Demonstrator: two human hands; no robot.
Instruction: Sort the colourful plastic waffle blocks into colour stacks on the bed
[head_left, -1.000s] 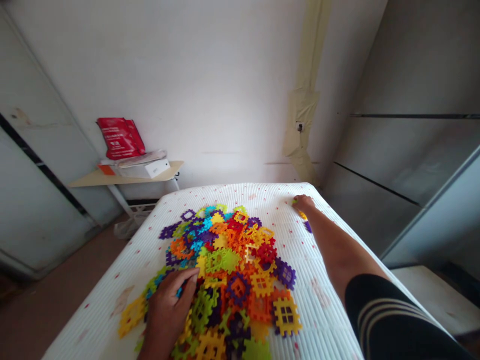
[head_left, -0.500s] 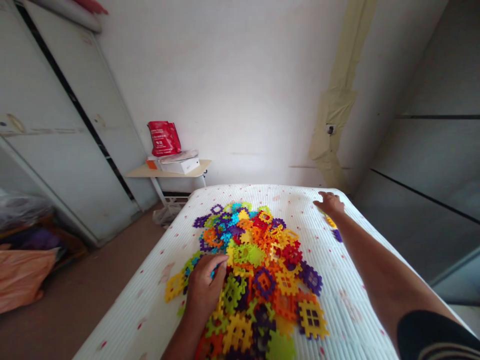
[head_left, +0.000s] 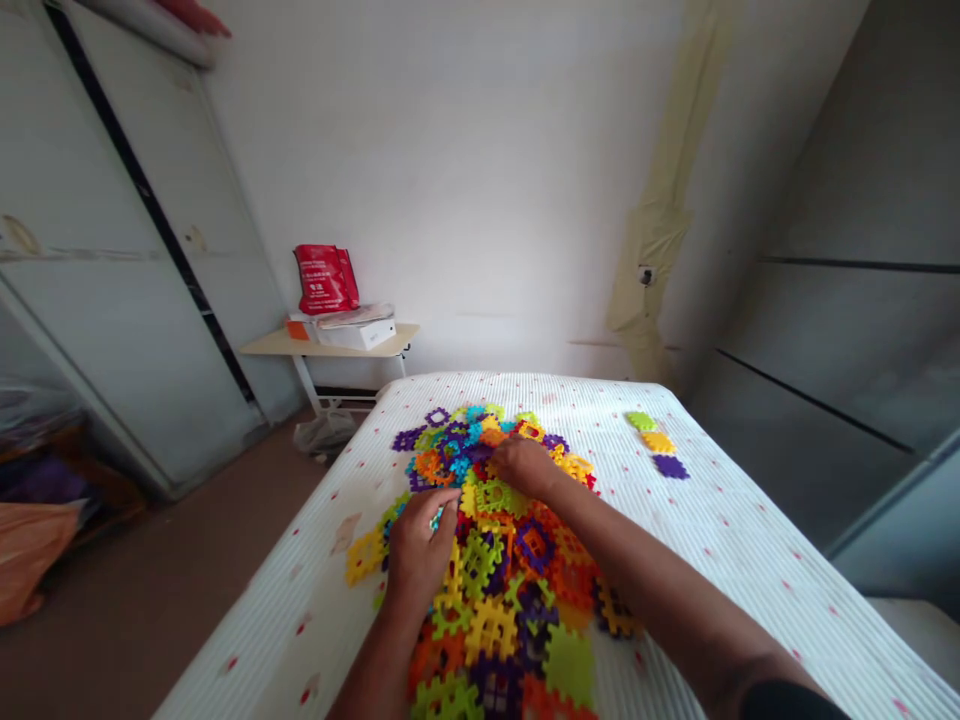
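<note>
Heap of toothed plastic tiles (head_left: 495,560), mixed colours, sits mid-way along a white ribbed mattress (head_left: 735,540). Left hand (head_left: 417,550) lies on the heap's left edge, fingers (head_left: 442,500) curled over tiles; cannot tell if they grip one. Right hand (head_left: 525,465) rests palm-down on the far part of the heap, fingers bent, grip likewise unclear. Well apart to the right lie a green tile (head_left: 641,421), yellow tile (head_left: 658,441) and purple tile (head_left: 670,466).
</note>
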